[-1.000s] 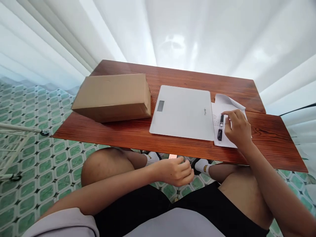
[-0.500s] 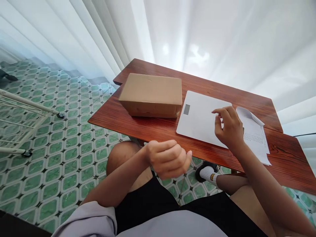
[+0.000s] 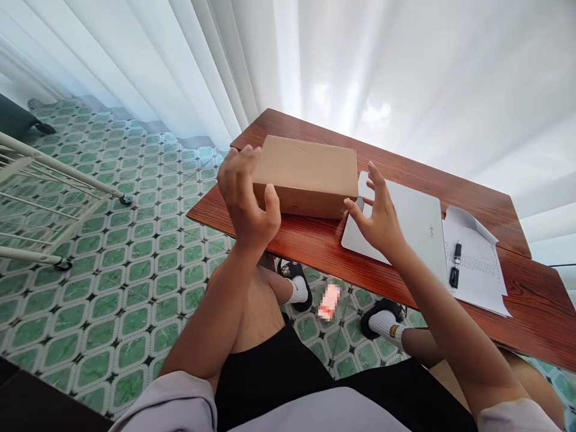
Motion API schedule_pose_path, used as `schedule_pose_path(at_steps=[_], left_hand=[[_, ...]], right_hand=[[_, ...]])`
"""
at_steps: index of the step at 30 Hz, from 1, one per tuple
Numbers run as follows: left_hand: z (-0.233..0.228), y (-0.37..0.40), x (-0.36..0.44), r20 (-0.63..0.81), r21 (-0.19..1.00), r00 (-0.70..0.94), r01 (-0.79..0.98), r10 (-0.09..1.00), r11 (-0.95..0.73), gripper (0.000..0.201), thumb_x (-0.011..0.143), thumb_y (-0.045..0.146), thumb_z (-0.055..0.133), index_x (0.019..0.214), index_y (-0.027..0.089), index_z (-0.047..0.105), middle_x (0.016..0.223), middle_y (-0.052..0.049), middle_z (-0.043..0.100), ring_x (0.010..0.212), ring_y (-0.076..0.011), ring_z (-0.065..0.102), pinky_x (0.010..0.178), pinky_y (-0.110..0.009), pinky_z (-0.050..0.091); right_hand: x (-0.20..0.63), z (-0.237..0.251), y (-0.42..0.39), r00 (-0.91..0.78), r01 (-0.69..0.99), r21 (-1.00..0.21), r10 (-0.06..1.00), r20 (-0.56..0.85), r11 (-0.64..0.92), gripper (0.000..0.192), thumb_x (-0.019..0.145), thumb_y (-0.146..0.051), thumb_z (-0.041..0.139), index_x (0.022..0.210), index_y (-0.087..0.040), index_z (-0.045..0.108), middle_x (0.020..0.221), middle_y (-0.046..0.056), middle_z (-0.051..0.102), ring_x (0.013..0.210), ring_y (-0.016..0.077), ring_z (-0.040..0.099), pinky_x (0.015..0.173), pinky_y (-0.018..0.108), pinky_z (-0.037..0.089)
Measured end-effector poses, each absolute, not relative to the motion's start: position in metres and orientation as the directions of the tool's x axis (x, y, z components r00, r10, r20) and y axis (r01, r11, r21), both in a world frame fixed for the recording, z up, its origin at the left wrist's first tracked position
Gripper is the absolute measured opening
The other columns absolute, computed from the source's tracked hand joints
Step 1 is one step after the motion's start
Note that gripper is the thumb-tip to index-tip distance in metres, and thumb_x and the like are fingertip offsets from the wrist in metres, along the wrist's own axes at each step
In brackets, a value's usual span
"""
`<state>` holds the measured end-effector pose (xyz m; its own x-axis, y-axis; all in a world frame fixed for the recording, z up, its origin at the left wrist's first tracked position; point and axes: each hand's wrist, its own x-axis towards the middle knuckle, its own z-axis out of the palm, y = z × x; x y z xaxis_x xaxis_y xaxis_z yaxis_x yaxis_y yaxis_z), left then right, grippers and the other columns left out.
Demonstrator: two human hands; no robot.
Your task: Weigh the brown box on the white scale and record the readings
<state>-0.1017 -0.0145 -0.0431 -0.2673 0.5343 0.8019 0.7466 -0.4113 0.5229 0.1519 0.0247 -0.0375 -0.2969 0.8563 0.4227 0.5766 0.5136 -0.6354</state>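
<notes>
A closed brown cardboard box (image 3: 310, 168) rests on the left part of the wooden table. My left hand (image 3: 249, 201) is at the box's left front corner, fingers raised and thumb apart, with nothing in it. Near the box's right end is my right hand (image 3: 378, 216), its thumb and fingers spread over the left part of a flat white scale (image 3: 418, 222). Whether either hand touches the box I cannot tell. The scale lies right of the box, and my right hand covers part of it.
Sheets of written paper (image 3: 483, 270) with a black pen (image 3: 456, 264) lie on the wooden table (image 3: 531, 288), right of the scale. A white wheeled rack (image 3: 58, 204) stands at left on the green tiled floor. A white curtain (image 3: 405, 78) hangs behind the table.
My left hand has risen from above my lap to the box's left corner and opened. My right hand has moved left across the scale toward the box, uncovering the pen. The view has shifted slightly.
</notes>
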Motion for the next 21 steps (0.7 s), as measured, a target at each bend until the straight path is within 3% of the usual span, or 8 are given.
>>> schedule_pose_path(at_steps=[4, 7, 10, 14, 17, 21], left_hand=[[-0.058, -0.002, -0.120, 0.551, 0.822, -0.470, 0.447, 0.689, -0.352, 0.056, 0.097, 0.055, 0.049, 0.146, 0.027, 0.045, 0.156, -0.005, 0.043, 0.149, -0.0240, 0.035, 0.126, -0.039, 0.025], [-0.071, 0.006, -0.130, 0.319, 0.948, -0.518, 0.164, 0.794, -0.274, 0.062, 0.096, 0.057, 0.050, 0.149, 0.025, 0.041, 0.158, -0.008, 0.039, 0.151, -0.0243, 0.031, 0.124, -0.038, 0.030], [-0.078, 0.011, -0.132, 0.195, 0.975, -0.505, 0.011, 0.841, -0.220, 0.064, 0.093, 0.056, 0.055, 0.149, 0.027, 0.040, 0.158, -0.007, 0.039, 0.151, -0.0258, 0.031, 0.123, -0.040, 0.032], [-0.080, 0.011, -0.123, 0.145, 0.973, -0.470, -0.090, 0.871, -0.211, 0.058, 0.092, 0.053, 0.058, 0.144, 0.032, 0.046, 0.156, -0.003, 0.044, 0.147, -0.0261, 0.039, 0.121, -0.040, 0.036], [-0.078, 0.009, -0.115, 0.121, 0.972, -0.468, -0.123, 0.876, -0.200, 0.055, 0.092, 0.045, 0.060, 0.142, 0.029, 0.046, 0.150, -0.005, 0.050, 0.142, -0.0255, 0.045, 0.118, -0.039, 0.040], [-0.075, 0.009, -0.107, 0.128, 0.970, -0.504, -0.116, 0.854, -0.214, 0.051, 0.092, 0.035, 0.058, 0.141, 0.025, 0.046, 0.147, -0.006, 0.053, 0.139, -0.0235, 0.049, 0.117, -0.037, 0.041]], right_hand=[[0.143, -0.045, 0.028, -0.249, 0.510, -0.776, 0.927, 0.280, 0.372, 0.103, 0.085, -0.068, 0.063, 0.161, -0.034, 0.003, 0.165, 0.011, 0.027, 0.148, 0.0346, 0.034, 0.108, 0.058, 0.047], [0.136, -0.050, 0.029, -0.206, 0.416, -0.875, 0.963, 0.175, 0.248, 0.115, 0.081, -0.070, 0.067, 0.162, -0.029, -0.003, 0.163, 0.014, 0.030, 0.148, 0.0320, 0.034, 0.113, 0.056, 0.042], [0.129, -0.054, 0.030, -0.186, 0.359, -0.921, 0.979, 0.089, 0.152, 0.115, 0.080, -0.071, 0.067, 0.162, -0.025, 0.000, 0.162, 0.014, 0.032, 0.145, 0.0313, 0.040, 0.114, 0.053, 0.043], [0.124, -0.054, 0.029, -0.187, 0.430, -0.887, 0.978, 0.095, 0.169, 0.097, 0.083, -0.064, 0.066, 0.160, -0.026, 0.021, 0.155, 0.013, 0.045, 0.135, 0.0325, 0.050, 0.104, 0.051, 0.051], [0.122, -0.053, 0.026, -0.206, 0.481, -0.851, 0.971, 0.123, 0.210, 0.086, 0.084, -0.058, 0.068, 0.156, -0.029, 0.031, 0.139, 0.011, 0.060, 0.113, 0.0303, 0.062, 0.092, 0.049, 0.056], [0.120, -0.054, 0.024, -0.181, 0.552, -0.806, 0.974, 0.135, 0.215, 0.076, 0.086, -0.051, 0.066, 0.152, -0.029, 0.037, 0.125, 0.009, 0.067, 0.091, 0.0277, 0.065, 0.083, 0.048, 0.056]])
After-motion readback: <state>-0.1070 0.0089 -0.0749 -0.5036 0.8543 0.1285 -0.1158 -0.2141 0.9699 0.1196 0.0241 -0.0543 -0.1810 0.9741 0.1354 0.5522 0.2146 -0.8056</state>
